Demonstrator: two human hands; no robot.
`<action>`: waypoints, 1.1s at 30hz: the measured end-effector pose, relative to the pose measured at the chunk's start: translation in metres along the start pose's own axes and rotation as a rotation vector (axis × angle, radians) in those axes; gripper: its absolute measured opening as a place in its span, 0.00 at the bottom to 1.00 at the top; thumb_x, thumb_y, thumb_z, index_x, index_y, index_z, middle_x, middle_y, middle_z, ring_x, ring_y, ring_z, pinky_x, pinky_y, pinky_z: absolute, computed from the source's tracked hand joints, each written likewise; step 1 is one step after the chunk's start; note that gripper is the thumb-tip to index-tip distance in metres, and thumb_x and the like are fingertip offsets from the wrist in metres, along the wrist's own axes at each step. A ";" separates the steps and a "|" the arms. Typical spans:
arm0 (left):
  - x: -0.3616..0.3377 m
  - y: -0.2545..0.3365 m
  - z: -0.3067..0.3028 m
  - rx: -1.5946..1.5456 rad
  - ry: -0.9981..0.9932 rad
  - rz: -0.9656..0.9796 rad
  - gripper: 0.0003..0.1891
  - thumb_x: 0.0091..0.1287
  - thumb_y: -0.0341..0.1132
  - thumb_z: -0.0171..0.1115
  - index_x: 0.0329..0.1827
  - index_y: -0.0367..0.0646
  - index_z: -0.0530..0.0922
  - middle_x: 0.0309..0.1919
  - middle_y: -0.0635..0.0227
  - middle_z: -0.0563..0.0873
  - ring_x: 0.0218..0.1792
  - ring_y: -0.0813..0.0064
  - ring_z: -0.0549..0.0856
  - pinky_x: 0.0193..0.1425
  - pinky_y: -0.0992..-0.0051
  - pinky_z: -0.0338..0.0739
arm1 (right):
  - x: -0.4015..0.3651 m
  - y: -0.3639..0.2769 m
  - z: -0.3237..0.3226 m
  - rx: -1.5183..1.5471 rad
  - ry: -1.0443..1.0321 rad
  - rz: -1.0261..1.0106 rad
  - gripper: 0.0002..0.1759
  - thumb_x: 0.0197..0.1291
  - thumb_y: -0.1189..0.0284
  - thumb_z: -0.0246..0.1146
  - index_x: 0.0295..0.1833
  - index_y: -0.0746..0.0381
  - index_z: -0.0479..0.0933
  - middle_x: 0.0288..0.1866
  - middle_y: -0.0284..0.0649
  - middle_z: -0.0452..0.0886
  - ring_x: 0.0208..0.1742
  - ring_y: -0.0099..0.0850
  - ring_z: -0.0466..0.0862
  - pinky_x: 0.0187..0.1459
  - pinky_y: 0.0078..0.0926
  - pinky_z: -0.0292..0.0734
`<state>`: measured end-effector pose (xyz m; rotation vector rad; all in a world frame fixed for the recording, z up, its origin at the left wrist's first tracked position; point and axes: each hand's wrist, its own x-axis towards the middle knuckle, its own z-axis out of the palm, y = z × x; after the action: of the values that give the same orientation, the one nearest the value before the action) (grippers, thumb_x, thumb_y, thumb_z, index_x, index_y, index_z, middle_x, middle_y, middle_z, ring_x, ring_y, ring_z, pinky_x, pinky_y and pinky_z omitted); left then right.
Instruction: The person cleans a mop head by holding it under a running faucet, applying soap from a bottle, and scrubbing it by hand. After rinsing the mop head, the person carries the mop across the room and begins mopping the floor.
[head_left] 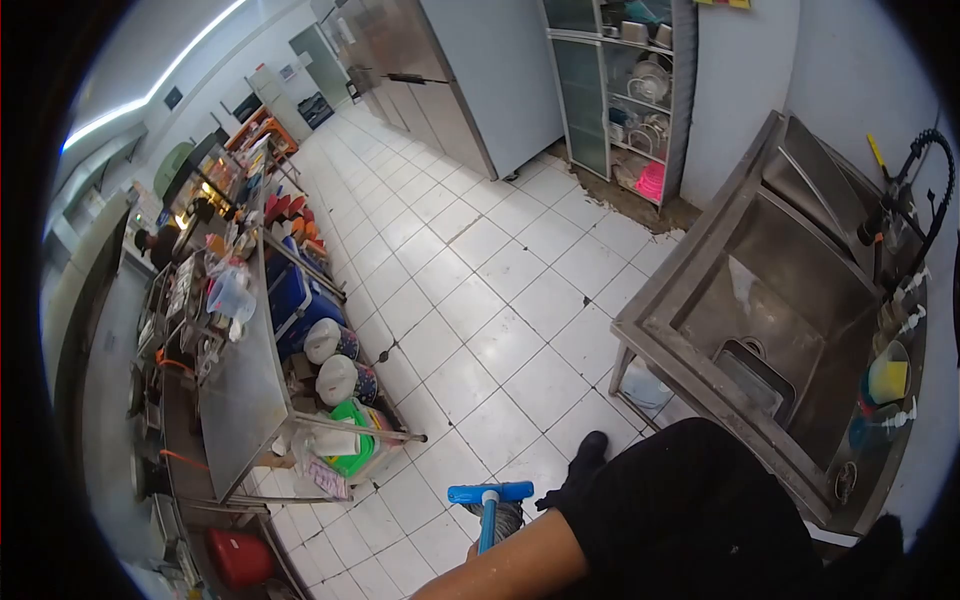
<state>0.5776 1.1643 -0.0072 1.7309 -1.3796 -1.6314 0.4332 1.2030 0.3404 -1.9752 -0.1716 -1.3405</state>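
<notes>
A mop (pixel 490 496) stands at the lower middle of the head view. It has a blue bar-shaped head, a white joint, a blue handle and grey strands beneath, low over the tiles. My bare right forearm (pixel 510 570), coming out of a black sleeve, crosses in front of the handle and leaves through the bottom edge. The right hand itself is outside the view. Beside the handle shows a sliver of skin, seemingly from my left hand (pixel 473 551); its fingers are hidden. A black shoe (pixel 590 447) rests on the floor right of the mop head.
On the right stands a steel sink (pixel 790 290) with a tray inside. A metal table (pixel 240 410) runs along the left, with tubs and a green-lidded box (pixel 350 440) underneath. White floor tiles (pixel 480 330) stretch back past a steel fridge (pixel 420 100) and a dish cabinet (pixel 625 110).
</notes>
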 end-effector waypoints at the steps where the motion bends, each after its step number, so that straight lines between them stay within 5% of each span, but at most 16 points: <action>1: 0.000 -0.001 -0.011 0.000 0.005 -0.008 0.31 0.42 0.39 0.70 0.49 0.32 0.74 0.38 0.57 0.84 0.39 0.64 0.84 0.45 0.71 0.79 | 0.006 0.006 0.005 0.023 -0.007 0.007 0.18 0.57 0.70 0.57 0.52 0.68 0.69 0.46 0.51 0.75 0.49 0.45 0.76 0.53 0.37 0.70; 11: 0.056 -0.023 -0.089 0.090 -0.060 -0.144 0.33 0.42 0.43 0.70 0.50 0.33 0.75 0.39 0.56 0.84 0.40 0.63 0.84 0.46 0.70 0.79 | 0.079 0.107 0.017 0.208 0.006 0.044 0.20 0.58 0.67 0.57 0.52 0.68 0.68 0.45 0.52 0.75 0.47 0.46 0.76 0.52 0.36 0.70; 17: 0.127 -0.038 -0.154 0.190 -0.155 -0.313 0.34 0.42 0.45 0.70 0.51 0.33 0.75 0.40 0.55 0.84 0.41 0.63 0.84 0.46 0.70 0.79 | 0.168 0.221 -0.066 0.178 0.425 0.209 0.21 0.58 0.66 0.57 0.53 0.68 0.67 0.44 0.53 0.74 0.46 0.47 0.76 0.51 0.36 0.70; 19: 0.145 -0.051 -0.179 0.277 -0.240 -0.384 0.34 0.42 0.46 0.70 0.51 0.33 0.75 0.40 0.55 0.84 0.41 0.62 0.84 0.46 0.70 0.79 | 0.200 0.249 -0.137 0.205 0.771 0.235 0.22 0.61 0.58 0.58 0.46 0.67 0.67 0.39 0.46 0.75 0.42 0.36 0.77 0.45 0.36 0.71; 20: 0.153 -0.057 -0.194 0.329 -0.290 -0.411 0.34 0.42 0.46 0.70 0.51 0.33 0.75 0.40 0.55 0.84 0.41 0.62 0.84 0.46 0.70 0.79 | 0.206 0.243 -0.180 0.127 0.878 0.285 0.19 0.57 0.53 0.62 0.37 0.58 0.71 0.25 0.28 0.70 0.24 0.18 0.71 0.26 0.19 0.68; 22: 0.171 -0.071 -0.229 0.558 -0.458 -0.386 0.35 0.41 0.47 0.70 0.51 0.33 0.75 0.40 0.55 0.84 0.41 0.62 0.84 0.47 0.70 0.79 | 0.210 0.219 -0.253 0.146 0.879 0.451 0.16 0.54 0.54 0.65 0.32 0.55 0.74 0.13 0.22 0.62 0.10 0.13 0.61 0.10 0.13 0.54; 23: 0.187 -0.067 -0.242 0.690 -0.482 -0.325 0.35 0.41 0.48 0.70 0.51 0.33 0.75 0.40 0.55 0.84 0.41 0.62 0.84 0.47 0.70 0.79 | 0.214 0.186 -0.271 0.138 0.983 0.436 0.13 0.56 0.58 0.64 0.32 0.55 0.74 0.12 0.22 0.60 0.09 0.12 0.58 0.10 0.13 0.51; 25: 0.252 -0.027 -0.248 0.864 -0.161 -0.051 0.32 0.38 0.51 0.73 0.44 0.40 0.78 0.37 0.59 0.84 0.37 0.62 0.84 0.44 0.64 0.77 | 0.211 0.139 -0.314 0.032 0.959 0.279 0.10 0.59 0.64 0.61 0.28 0.54 0.73 0.10 0.22 0.57 0.08 0.13 0.55 0.08 0.12 0.49; 26: 0.271 0.029 -0.250 0.935 -0.018 0.157 0.32 0.40 0.46 0.71 0.49 0.40 0.78 0.41 0.49 0.83 0.44 0.54 0.82 0.48 0.64 0.77 | 0.214 0.108 -0.320 -0.010 0.944 0.168 0.13 0.61 0.64 0.59 0.25 0.54 0.69 0.10 0.23 0.57 0.08 0.14 0.55 0.08 0.13 0.48; 27: 0.312 0.049 -0.251 0.677 0.284 0.630 0.26 0.41 0.43 0.70 0.44 0.40 0.79 0.35 0.50 0.83 0.40 0.53 0.81 0.47 0.58 0.73 | 0.211 0.085 -0.325 -0.220 0.883 0.074 0.17 0.63 0.65 0.55 0.21 0.54 0.63 0.10 0.24 0.56 0.08 0.14 0.53 0.08 0.13 0.48; 29: 0.383 0.144 -0.252 0.722 0.591 0.942 0.28 0.44 0.43 0.69 0.49 0.42 0.73 0.42 0.55 0.78 0.46 0.54 0.77 0.52 0.54 0.67 | 0.204 0.049 -0.328 -0.307 0.760 -0.068 0.20 0.65 0.66 0.51 0.19 0.54 0.59 0.10 0.25 0.54 0.08 0.16 0.51 0.10 0.14 0.50; 30: 0.392 0.210 -0.241 0.773 0.517 0.746 0.33 0.45 0.44 0.70 0.54 0.41 0.69 0.46 0.56 0.76 0.49 0.54 0.75 0.52 0.58 0.68 | 0.194 0.045 -0.330 -0.318 0.761 -0.092 0.19 0.64 0.65 0.51 0.19 0.54 0.59 0.10 0.25 0.54 0.08 0.16 0.52 0.11 0.15 0.50; 33: 0.345 0.378 -0.172 0.442 0.309 1.245 0.41 0.39 0.35 0.76 0.60 0.40 0.67 0.53 0.54 0.76 0.55 0.54 0.73 0.59 0.61 0.66 | 0.148 0.062 -0.336 -0.338 0.817 -0.142 0.19 0.61 0.62 0.51 0.19 0.54 0.59 0.11 0.27 0.57 0.11 0.19 0.55 0.15 0.16 0.52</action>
<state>0.5346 0.6527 0.1604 0.7986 -2.0701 -0.3795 0.2765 0.9043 0.4996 -1.5187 0.3262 -2.2690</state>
